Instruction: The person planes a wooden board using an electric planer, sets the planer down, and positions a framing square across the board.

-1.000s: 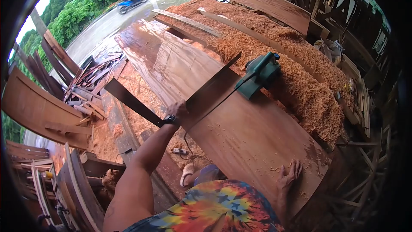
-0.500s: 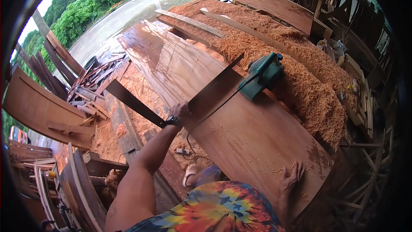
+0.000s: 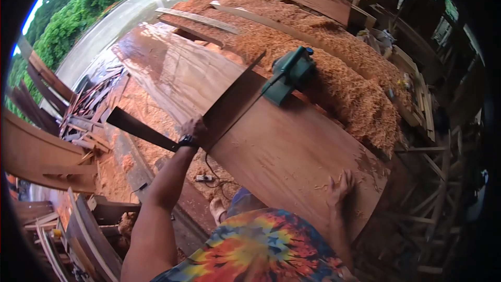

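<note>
My left hand (image 3: 194, 128), with a black watch at the wrist, is closed around the near end of a thin dark board (image 3: 235, 86) standing on edge across a wide wooden plank (image 3: 271, 141). Another dark strip (image 3: 141, 129) extends left from beside that wrist; whether it joins the board is hidden. My right hand (image 3: 341, 190) lies on the plank's near right part, fingers apart. On the plank's far side, right of the dark board, a green power planer (image 3: 288, 75) rests, its cord running toward my left hand. Shavings are scattered over the plank.
Orange wood shavings (image 3: 360, 104) are heaped behind the plank, with long boards (image 3: 201, 20) among them. Scrap wood (image 3: 94, 109) and a curved panel (image 3: 47, 151) are at the left. A power outlet (image 3: 204, 178) lies on the ground near my foot (image 3: 217, 210).
The whole view has shifted, so the plank, planer and both hands appear farther left and higher. My hands keep their places on the board and plank. The motorcycle has left the view.
</note>
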Action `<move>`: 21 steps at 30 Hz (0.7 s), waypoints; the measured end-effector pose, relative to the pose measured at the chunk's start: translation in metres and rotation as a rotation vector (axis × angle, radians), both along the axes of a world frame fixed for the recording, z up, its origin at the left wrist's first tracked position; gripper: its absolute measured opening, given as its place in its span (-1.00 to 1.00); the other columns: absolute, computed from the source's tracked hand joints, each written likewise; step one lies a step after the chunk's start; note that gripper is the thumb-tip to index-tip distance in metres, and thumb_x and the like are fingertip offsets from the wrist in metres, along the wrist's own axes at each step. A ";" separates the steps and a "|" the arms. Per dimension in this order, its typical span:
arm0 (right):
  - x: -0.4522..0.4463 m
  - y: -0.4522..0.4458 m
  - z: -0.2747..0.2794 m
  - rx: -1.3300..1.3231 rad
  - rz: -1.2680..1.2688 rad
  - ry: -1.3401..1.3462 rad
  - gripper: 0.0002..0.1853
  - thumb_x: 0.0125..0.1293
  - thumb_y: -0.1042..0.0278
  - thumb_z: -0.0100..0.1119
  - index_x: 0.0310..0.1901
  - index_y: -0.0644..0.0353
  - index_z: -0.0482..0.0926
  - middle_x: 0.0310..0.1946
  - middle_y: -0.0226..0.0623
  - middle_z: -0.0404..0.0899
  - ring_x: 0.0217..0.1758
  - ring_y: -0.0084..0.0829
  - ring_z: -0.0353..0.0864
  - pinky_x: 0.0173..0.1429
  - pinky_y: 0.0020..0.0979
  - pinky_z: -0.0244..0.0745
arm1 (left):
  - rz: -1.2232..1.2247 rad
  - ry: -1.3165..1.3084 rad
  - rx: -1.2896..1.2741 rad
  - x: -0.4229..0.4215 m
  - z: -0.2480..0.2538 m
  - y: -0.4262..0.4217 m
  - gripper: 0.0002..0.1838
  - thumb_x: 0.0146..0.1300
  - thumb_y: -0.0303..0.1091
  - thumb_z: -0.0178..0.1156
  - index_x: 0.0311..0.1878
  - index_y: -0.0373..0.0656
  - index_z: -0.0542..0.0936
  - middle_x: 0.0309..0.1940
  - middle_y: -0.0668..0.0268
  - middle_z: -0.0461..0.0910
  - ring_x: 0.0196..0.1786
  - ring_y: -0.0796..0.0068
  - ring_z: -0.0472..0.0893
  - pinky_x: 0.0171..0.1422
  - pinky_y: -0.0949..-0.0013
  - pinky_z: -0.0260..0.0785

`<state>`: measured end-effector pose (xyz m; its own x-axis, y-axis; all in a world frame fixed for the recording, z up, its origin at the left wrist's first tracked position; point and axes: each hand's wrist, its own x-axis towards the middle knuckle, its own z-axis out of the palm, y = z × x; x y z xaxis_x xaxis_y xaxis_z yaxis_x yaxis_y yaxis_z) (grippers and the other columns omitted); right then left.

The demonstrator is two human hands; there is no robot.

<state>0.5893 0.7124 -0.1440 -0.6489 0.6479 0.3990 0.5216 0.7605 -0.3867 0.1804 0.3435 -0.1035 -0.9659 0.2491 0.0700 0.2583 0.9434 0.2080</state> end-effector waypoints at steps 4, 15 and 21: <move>-0.088 -0.001 0.051 -0.316 0.265 0.192 -0.38 0.34 0.18 0.33 0.29 0.44 0.44 0.31 0.23 0.42 0.40 0.14 0.41 0.46 -0.07 0.33 | -0.028 0.017 -0.014 -0.003 -0.006 -0.003 -0.80 0.23 -0.31 0.06 -0.19 -0.14 0.60 -0.18 -0.06 0.70 -0.06 -0.13 0.70 0.02 -0.08 0.54; -0.398 0.063 0.127 -1.005 0.346 0.392 -0.58 0.35 0.13 0.28 0.08 0.25 0.53 -0.14 -0.28 0.60 -0.21 -0.45 0.57 -0.12 -0.32 0.55 | -0.054 -0.002 -0.063 -0.007 -0.006 -0.006 -0.80 0.22 -0.36 0.03 -0.16 -0.15 0.58 -0.22 -0.09 0.70 -0.10 -0.15 0.70 0.00 -0.07 0.55; -0.465 0.077 0.096 -1.594 0.252 0.672 -0.62 0.40 0.03 0.23 0.02 0.16 0.48 -0.16 -0.09 0.64 -0.19 -0.19 0.70 -0.10 -0.04 0.65 | -0.034 -0.070 -0.088 -0.001 0.017 -0.001 -0.81 0.27 -0.35 0.02 -0.14 -0.15 0.57 -0.19 -0.08 0.71 -0.08 -0.15 0.71 0.01 -0.05 0.55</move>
